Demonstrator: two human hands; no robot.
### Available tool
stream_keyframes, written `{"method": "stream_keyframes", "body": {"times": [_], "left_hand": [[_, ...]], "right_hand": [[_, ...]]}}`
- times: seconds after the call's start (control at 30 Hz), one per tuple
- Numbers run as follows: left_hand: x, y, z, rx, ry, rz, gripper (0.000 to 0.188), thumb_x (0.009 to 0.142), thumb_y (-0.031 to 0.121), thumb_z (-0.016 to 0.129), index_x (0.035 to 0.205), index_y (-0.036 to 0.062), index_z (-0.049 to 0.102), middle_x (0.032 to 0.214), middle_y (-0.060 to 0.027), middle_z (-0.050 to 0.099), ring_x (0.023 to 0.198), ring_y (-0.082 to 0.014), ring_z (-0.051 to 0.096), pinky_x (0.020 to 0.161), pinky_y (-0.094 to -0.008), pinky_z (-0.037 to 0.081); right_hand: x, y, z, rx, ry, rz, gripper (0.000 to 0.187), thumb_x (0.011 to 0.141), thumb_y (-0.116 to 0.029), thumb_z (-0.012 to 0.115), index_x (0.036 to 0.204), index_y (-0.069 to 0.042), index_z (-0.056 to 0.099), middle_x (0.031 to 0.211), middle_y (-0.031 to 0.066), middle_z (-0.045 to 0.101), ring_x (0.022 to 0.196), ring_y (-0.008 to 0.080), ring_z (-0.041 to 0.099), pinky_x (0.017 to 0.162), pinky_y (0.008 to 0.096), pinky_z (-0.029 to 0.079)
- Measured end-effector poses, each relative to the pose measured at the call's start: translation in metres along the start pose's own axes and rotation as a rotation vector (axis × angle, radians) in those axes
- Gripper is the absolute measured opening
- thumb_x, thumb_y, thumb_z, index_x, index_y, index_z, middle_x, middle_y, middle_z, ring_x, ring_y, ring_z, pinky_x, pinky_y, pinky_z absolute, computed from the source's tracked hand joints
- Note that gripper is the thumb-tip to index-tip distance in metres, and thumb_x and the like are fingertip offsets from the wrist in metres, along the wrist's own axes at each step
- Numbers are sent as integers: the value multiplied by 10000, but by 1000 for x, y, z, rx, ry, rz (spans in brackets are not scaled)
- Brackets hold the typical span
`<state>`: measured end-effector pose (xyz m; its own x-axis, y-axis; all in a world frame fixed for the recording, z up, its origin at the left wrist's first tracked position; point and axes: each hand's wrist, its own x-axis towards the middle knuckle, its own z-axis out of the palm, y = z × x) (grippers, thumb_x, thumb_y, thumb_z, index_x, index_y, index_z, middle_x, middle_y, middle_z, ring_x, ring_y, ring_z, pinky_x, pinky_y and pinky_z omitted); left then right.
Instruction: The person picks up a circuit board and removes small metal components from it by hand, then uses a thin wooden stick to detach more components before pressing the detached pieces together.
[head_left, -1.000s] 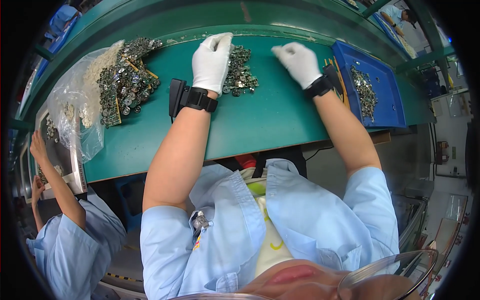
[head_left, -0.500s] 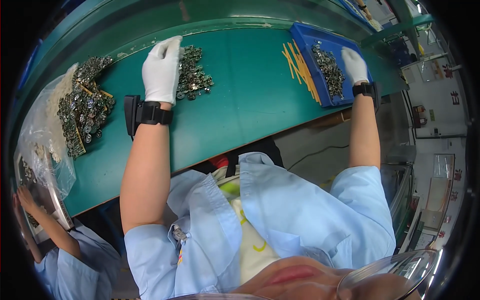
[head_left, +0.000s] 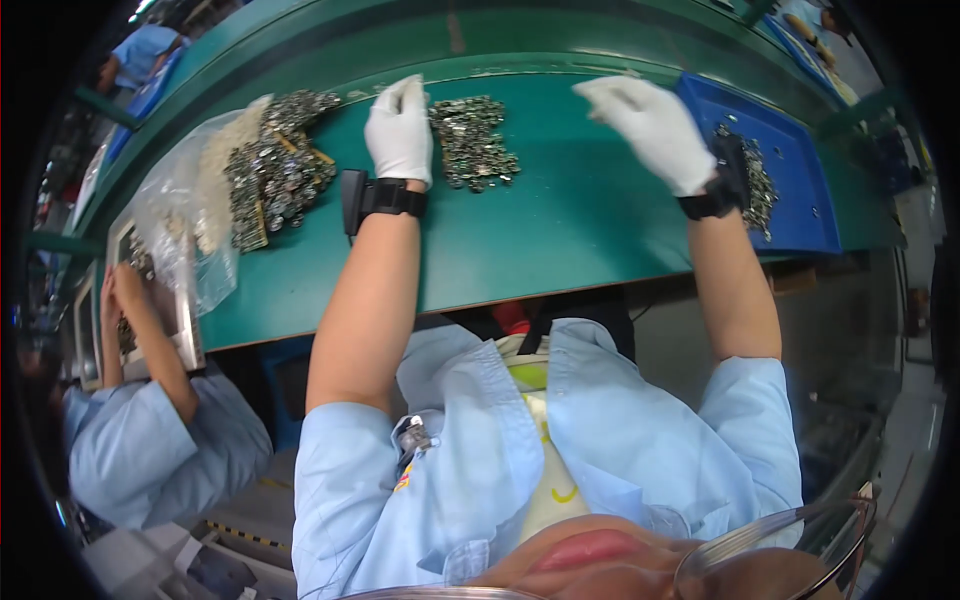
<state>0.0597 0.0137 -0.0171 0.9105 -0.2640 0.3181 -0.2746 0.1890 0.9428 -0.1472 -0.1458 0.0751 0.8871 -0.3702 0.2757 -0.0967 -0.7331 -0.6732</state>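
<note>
My left hand (head_left: pixel 400 130), in a white glove, is closed with curled fingers at the left side of a pile of small shiny metal parts (head_left: pixel 472 145) on the green table. Whatever it may hold is hidden. My right hand (head_left: pixel 645 130), also gloved, is over the table between that pile and the blue tray (head_left: pixel 815 190). Its fingers are bunched together and point left; I cannot make out anything in them. More small metal parts (head_left: pixel 760 190) lie in the tray, partly behind my right wrist.
A larger heap of metal parts (head_left: pixel 275 180) with yellowish strips lies on the left, against a clear plastic bag (head_left: pixel 205 255) of pale pieces. Beyond it, a co-worker's hands (head_left: pixel 125 290) are over a framed tray (head_left: pixel 187 325). A green ledge (head_left: pixel 560 40) runs along the back.
My right hand has left the tray and moved left over the table. My left hand stays beside the pile. The whole view has shifted, and the yellowish sticks beside the tray no longer show.
</note>
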Motion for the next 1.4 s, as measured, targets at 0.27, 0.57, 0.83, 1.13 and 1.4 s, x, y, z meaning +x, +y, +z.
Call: {"method": "stream_keyframes", "body": {"times": [0.27,0.57,0.83,1.13,1.4], "left_hand": [[-13,13,-19,197,55,134,204,863,148,573,979,-8,637,895,-64,646,802,-128,596,733,-235,457],[-99,57,-66,281,-45,-15,196,868,105,563,1012,-17,616,971,-82,621,855,-122,585,767,-236,451],[-123,53,-72,473,-23,-20,183,877,86,549,1021,-12,608,969,-75,609,856,-127,579,774,-237,447],[-120,55,-68,516,-54,75,119,808,78,603,899,16,649,858,-126,639,773,-230,611,716,-305,479],[-112,77,-72,526,-353,-3,116,769,52,603,871,23,650,784,-125,634,727,-267,607,673,-339,474]], "right_hand": [[48,9,94,-30,66,-191,288,846,-246,548,1011,-23,626,993,145,630,962,299,583,836,338,451],[41,20,88,-75,114,-185,332,816,-301,584,1024,-46,627,1055,136,612,1007,310,562,870,363,442],[24,7,104,-263,6,-443,442,772,-357,639,1105,-70,598,1182,136,557,1155,361,466,973,420,364],[36,9,95,-200,-171,-371,407,758,-262,660,1104,-58,594,1172,147,557,1152,359,466,967,416,375],[32,-9,90,-248,-242,-266,415,728,-150,677,1115,-37,577,1190,156,539,1151,366,464,967,410,374]]}}
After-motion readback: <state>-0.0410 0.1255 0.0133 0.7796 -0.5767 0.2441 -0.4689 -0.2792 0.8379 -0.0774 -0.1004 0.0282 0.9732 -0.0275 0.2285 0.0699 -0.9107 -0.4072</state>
